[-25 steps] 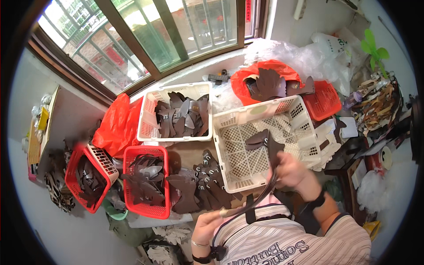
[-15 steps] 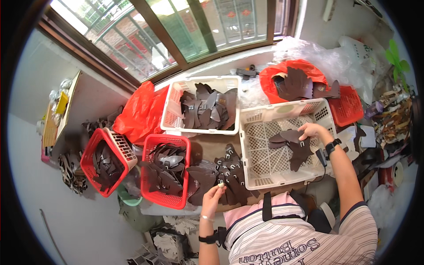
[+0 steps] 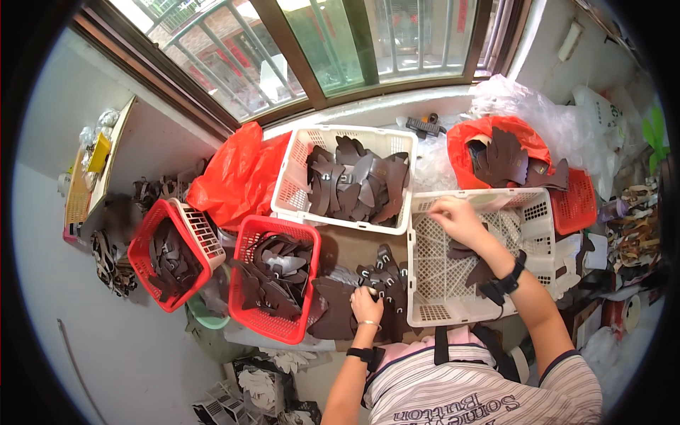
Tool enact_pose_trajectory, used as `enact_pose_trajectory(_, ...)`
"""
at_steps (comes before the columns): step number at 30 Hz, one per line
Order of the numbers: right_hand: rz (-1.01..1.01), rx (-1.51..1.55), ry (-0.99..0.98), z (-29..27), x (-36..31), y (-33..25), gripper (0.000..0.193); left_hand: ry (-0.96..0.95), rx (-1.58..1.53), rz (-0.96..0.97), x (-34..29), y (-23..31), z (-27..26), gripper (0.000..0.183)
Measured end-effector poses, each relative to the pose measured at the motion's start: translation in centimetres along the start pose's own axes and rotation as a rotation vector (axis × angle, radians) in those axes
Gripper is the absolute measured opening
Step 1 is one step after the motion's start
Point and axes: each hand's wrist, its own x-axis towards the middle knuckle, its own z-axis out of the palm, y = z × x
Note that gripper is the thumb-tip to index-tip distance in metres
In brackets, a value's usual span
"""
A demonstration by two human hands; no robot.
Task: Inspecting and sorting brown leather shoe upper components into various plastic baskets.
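My left hand is low over the table, closed around a small whitish thing, too small to name. Under and beside it lie dark brown flat cut pieces and a row of brown straps with metal buckles. Over the white plastic basket on the right reaches my right hand, fingers pointing left and slightly apart, with nothing visible in them. Beneath that hand and forearm, brown pieces rest on the basket's mesh bottom, partly hidden by my arm.
Another white basket full of brown buckled pieces stands behind. Two red baskets with similar pieces are at left, beside a red plastic bag. An open red bag of pieces sits back right, near a small red basket.
My right hand has let go of the brown piece in the white basket and moved left and away from me. My left hand has moved down onto the pieces. The whole view has shifted.
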Motion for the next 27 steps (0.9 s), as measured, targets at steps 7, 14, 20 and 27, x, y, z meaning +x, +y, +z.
enact_pose_trajectory(7,0.04,-0.396,-0.014,9.6,13.4,1.8,0.018,-0.059,-0.122,-0.089,0.4,0.6,0.6,0.046)
enact_pose_trajectory(14,0.007,-1.006,0.07,15.2,16.8,6.8,0.015,-0.122,-0.302,-0.132,1.0,-1.0,0.8,0.047)
enact_pose_trajectory(20,-0.204,-0.482,0.147,6.5,14.6,1.8,0.017,0.015,-0.522,-0.113,1.7,1.6,-3.9,0.028)
enact_pose_trajectory(27,-0.559,0.16,0.251,-3.0,2.5,-12.0,0.018,-0.468,-1.467,-0.098,3.5,12.5,-14.5,0.048)
